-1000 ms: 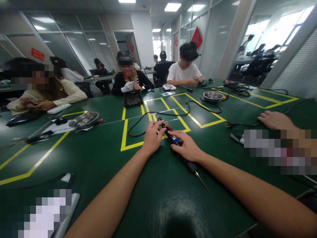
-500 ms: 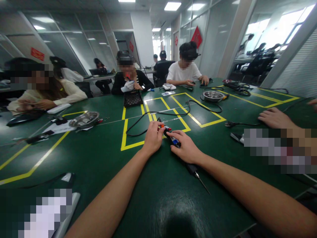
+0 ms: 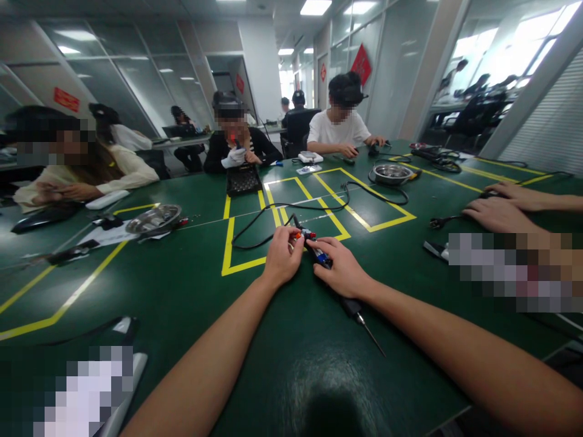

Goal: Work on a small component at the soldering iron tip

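Note:
A corded electric screwdriver (image 3: 352, 307) with a black body, a blue patch and a long thin metal bit lies on the green table, bit pointing toward me. My right hand (image 3: 342, 267) is wrapped over its body, fingers around the blue part. At the rear, cord end, my left hand (image 3: 283, 254) pinches with thumb and fingertips beside small orange and red parts. Those fingers hide most of what they touch. From this end a black cord (image 3: 255, 221) loops away across the table.
Yellow tape (image 3: 246, 267) marks boxes on the table (image 3: 218, 340). Metal bowls stand at the left (image 3: 155, 220) and back right (image 3: 392, 174). A black tray (image 3: 245, 182) lies ahead. At right, a co-worker's hands (image 3: 503, 212) are near a plug (image 3: 439, 223). Other people sit opposite.
My hands and the screwdriver stay almost in place, with only slight finger shifts. At right, the co-worker's hands have moved inward, and a second hand has come into view.

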`<state>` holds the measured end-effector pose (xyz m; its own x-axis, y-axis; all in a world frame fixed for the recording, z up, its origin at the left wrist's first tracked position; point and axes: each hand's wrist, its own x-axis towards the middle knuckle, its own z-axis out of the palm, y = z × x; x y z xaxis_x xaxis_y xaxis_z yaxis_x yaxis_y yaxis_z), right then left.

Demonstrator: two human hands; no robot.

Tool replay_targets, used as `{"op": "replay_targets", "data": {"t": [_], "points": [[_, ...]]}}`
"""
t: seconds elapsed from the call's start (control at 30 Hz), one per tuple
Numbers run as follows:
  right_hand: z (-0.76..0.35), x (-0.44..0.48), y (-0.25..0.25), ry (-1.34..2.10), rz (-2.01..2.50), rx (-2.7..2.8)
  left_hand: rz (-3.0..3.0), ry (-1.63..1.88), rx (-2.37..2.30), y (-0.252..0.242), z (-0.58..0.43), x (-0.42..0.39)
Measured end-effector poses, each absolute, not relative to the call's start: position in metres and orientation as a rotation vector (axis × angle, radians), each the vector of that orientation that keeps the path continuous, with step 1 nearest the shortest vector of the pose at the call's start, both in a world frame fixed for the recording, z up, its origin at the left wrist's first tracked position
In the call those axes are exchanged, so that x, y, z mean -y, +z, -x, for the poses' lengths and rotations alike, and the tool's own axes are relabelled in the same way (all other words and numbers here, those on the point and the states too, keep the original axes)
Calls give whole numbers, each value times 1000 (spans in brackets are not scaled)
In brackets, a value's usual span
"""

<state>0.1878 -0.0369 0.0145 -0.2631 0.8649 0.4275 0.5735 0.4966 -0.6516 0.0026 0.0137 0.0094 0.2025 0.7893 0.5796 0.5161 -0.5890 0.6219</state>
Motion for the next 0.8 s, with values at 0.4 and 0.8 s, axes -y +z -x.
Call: {"op": "replay_targets", "data": {"t": [0.4, 0.8], "points": [[-188, 36, 13, 461, 1195, 1969, -2287, 1386, -1216, 5, -2, -17], [-187, 37, 14, 469, 1217, 1981, -2195, 1465, -1251, 7, -1, -17]]}}
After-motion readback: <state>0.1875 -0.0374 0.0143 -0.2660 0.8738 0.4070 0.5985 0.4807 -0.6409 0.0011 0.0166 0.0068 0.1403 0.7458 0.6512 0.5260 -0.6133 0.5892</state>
